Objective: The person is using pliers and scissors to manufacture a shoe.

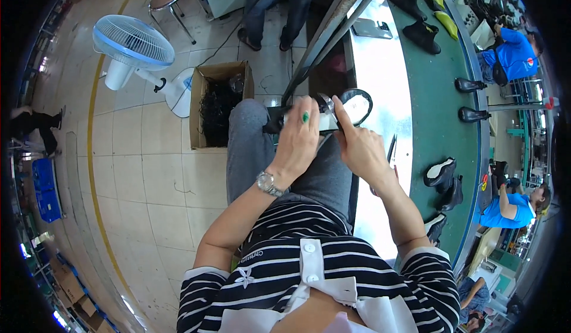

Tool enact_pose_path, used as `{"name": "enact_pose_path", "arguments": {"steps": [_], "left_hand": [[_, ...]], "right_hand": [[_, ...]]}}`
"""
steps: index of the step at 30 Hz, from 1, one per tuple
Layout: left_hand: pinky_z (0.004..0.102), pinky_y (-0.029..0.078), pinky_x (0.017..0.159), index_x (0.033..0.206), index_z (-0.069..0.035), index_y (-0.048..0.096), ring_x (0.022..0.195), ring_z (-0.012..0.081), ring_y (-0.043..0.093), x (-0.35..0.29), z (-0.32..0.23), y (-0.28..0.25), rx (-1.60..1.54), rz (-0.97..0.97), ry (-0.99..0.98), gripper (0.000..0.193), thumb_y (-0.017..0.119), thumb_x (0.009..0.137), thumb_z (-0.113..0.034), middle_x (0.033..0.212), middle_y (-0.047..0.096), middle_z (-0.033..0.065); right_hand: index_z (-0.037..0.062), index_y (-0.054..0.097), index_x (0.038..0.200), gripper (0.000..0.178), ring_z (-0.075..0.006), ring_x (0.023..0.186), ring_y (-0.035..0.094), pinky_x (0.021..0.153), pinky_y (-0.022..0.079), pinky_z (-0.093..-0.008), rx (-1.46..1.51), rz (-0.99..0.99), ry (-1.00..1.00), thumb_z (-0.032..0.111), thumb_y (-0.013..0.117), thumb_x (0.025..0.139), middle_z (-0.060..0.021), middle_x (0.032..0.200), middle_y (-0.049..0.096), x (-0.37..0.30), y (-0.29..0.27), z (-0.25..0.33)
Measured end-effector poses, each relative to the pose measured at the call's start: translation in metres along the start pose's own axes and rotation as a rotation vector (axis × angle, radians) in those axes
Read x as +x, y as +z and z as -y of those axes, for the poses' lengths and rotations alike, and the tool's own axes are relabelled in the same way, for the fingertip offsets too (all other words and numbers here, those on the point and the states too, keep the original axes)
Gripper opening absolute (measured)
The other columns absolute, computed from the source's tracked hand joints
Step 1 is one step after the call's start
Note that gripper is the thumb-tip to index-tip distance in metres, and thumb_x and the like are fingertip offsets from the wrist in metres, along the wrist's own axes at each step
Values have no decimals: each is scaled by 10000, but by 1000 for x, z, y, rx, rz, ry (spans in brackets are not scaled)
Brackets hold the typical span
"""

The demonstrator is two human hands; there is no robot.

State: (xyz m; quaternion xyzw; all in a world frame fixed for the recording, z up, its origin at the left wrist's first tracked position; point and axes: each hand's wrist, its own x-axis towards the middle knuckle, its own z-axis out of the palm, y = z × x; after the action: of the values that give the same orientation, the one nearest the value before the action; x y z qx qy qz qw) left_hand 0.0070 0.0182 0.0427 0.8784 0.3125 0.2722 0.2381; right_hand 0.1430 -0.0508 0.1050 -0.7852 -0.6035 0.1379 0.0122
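Observation:
A black shoe point(357, 108) with a white area showing lies over my lap, beside the bench edge. My right hand point(363, 148) grips its near side, the index finger stretched along it. On the left, my left hand point(299, 135) is closed over the shoe's other end, its fingers partly smeared by motion. A green spot, perhaps a ring, shows on one of its fingers. Between the two hands a small shiny piece point(326, 103) catches the light; its kind is unclear. What my left fingers pinch is hidden.
Right of me runs a metal bench point(380, 83) with a pointed metal tool point(392, 149) and a flat grey device point(372, 28). Beyond it, a green conveyor point(425, 107) carries several black shoes point(441, 172). A box of black scraps point(193, 119) and a fan point(134, 42) stand left. People work nearby.

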Motion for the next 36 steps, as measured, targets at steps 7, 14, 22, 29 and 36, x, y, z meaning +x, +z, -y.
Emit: {"name": "enact_pose_path", "arguments": {"steps": [7,14,22,29,36], "left_hand": [[496,298,1109,1287,77,474,1186,371,497,4,23,-12,454,99,179,578,645,762,-94,1227,546,245],[465,390,1056,1113,91,587,1193,366,509,-9,25,-11,225,-86,81,376,574,765,-48,1183,572,250],[392,415,1042,1457,51,208,1251,383,454,-24,21,2,-104,12,-125,929,762,721,-73,1341,447,288],[410,439,1018,1411,56,339,1203,387,499,-19,27,-3,-75,32,-43,863,768,669,-38,1293,497,289],[461,355,1085,1404,-197,471,1373,367,311,-28,37,-15,-25,121,22,724,739,739,-95,1514,272,183]], "right_hand": [[142,159,1522,731,-346,526,637,501,502,-423,42,-44,2,111,535,896,-182,631,641,11,16,11],[149,129,1518,756,-416,608,636,529,468,-496,252,-173,-73,70,530,883,-244,696,634,10,14,25],[145,150,1512,698,-427,658,644,567,486,-472,269,-176,-33,64,514,922,-253,773,657,-11,17,15],[135,239,1490,701,-439,742,655,672,494,-507,177,102,-4,96,580,879,-264,750,647,11,-10,-4],[84,303,1453,614,-409,786,658,667,499,-489,-40,-92,-46,80,560,896,-239,925,665,36,-10,-43]]}}
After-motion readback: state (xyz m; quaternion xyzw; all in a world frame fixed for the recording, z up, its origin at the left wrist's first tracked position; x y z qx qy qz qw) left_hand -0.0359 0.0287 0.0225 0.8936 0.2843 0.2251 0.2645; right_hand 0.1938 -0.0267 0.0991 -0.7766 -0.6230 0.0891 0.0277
